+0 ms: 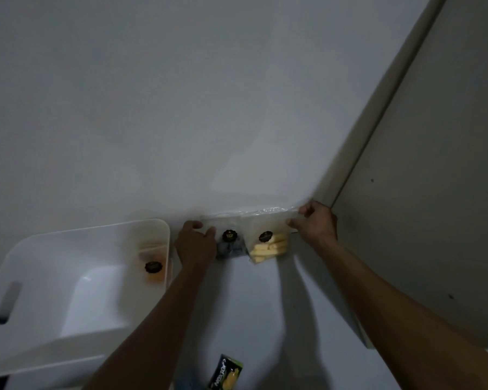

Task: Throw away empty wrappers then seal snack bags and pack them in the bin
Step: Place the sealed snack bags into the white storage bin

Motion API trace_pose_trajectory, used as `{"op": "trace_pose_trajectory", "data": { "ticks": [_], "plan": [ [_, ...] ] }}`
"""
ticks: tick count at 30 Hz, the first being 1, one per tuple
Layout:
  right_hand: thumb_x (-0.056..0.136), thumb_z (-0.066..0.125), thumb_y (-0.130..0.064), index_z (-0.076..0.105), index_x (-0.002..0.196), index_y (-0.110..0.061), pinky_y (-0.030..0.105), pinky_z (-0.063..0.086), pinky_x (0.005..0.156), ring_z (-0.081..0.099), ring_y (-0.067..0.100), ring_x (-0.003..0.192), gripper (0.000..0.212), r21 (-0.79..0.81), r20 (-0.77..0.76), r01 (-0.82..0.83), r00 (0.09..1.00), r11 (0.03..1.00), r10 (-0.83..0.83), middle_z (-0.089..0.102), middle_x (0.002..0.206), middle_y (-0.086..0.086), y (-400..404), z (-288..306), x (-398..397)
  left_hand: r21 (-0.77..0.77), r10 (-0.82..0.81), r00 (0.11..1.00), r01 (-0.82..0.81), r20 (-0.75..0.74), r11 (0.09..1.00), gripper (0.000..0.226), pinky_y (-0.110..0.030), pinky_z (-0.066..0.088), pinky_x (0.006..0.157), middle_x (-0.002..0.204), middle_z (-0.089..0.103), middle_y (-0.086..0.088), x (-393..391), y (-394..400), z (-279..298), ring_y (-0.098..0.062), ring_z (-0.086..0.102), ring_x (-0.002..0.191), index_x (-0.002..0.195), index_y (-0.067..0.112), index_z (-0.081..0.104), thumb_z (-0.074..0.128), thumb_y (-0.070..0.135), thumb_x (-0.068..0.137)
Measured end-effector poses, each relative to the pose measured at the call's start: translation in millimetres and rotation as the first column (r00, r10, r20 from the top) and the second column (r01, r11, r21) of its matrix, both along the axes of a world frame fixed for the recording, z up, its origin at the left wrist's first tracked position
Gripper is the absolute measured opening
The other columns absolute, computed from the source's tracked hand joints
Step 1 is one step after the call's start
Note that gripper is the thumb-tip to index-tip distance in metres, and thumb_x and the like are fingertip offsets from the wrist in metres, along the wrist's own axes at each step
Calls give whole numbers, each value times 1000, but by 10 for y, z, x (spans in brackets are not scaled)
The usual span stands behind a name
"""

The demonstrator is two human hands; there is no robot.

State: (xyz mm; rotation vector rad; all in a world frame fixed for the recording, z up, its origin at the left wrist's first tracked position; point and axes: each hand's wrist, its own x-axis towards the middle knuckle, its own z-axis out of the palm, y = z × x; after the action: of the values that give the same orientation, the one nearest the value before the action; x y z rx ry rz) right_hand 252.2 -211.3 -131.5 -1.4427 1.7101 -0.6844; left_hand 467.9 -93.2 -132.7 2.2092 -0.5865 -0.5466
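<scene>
Two clear snack bags lean against the wall at the back of the white surface. One holds pale yellow sticks [268,247], the other dark pieces [229,246]; each carries a round black label. My right hand [316,223] pinches the top right corner of the yellow-stick bag. Over at the left edge of the dark bag, my left hand [195,243] rests with fingers curled on it. The white plastic bin [40,266] stands to the left, and a similar bag with orange contents [152,266] lies inside it.
A green and black snack packet [226,372] lies near the bottom edge between my forearms. A grey wall rises behind the bags. A beige door or cabinet panel [423,192] stands on the right.
</scene>
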Motion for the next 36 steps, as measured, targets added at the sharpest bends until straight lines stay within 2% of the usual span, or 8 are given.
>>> {"op": "trace_pose_trajectory", "data": {
  "ticks": [6,12,14,16,19,25,30,36],
  "plan": [
    [63,88,-14,54,69,-18,25,46,59,51,12,58,35,-2,-10,-82,997,997,82,63,74,0,46,36,5,-41,-65,994,69,82,997,26,-28,44,75,81,69,-5,-20,12,-66,-27,65,83,90,12,65,77,31,76],
    [59,89,-16,51,71,-19,28,47,60,49,15,62,40,-44,-44,-187,982,981,185,64,81,0,93,66,32,-54,-162,976,171,145,984,24,-31,50,74,81,68,2,0,57,-111,-19,64,77,78,20,63,81,34,70],
    [64,86,-20,49,80,-22,28,45,60,52,16,68,40,-100,-145,-245,962,964,230,62,86,-4,140,116,26,-79,-179,974,192,142,978,20,-28,49,69,75,67,4,-7,66,-91,-18,64,72,74,19,64,81,28,68],
    [72,80,-23,49,96,-28,29,43,63,55,17,78,40,-168,-318,-400,887,901,334,59,92,-7,189,192,27,-101,-207,967,224,151,969,15,-26,47,66,72,68,4,-19,60,-60,-16,64,70,74,18,67,80,22,69],
    [83,71,-26,43,123,-39,34,51,69,59,19,89,50,-164,-542,-656,684,737,488,60,101,-5,242,322,117,-81,-268,943,288,195,954,7,-26,48,69,75,72,4,-14,45,-26,-15,66,74,77,19,73,76,22,73],
    [88,61,-27,44,138,-37,38,51,77,63,26,107,53,-8,-749,-773,425,634,508,63,128,-1,223,401,340,21,-400,873,410,280,912,6,-22,41,69,83,73,3,9,60,-31,-16,65,79,80,21,74,72,27,79],
    [90,59,-27,59,124,-26,35,48,72,66,29,100,34,0,-793,-753,400,658,459,66,117,5,209,399,302,103,-514,766,517,386,850,24,-33,45,64,78,70,-7,-26,103,53,-21,57,71,78,13,74,59,32,80],
    [90,67,-32,71,104,-21,33,47,68,64,24,97,18,-12,-797,-786,382,619,469,66,108,0,174,504,204,123,-539,730,543,420,831,21,-41,49,72,89,68,-5,-94,135,138,-27,54,89,88,16,74,61,32,87]
  ]
}}
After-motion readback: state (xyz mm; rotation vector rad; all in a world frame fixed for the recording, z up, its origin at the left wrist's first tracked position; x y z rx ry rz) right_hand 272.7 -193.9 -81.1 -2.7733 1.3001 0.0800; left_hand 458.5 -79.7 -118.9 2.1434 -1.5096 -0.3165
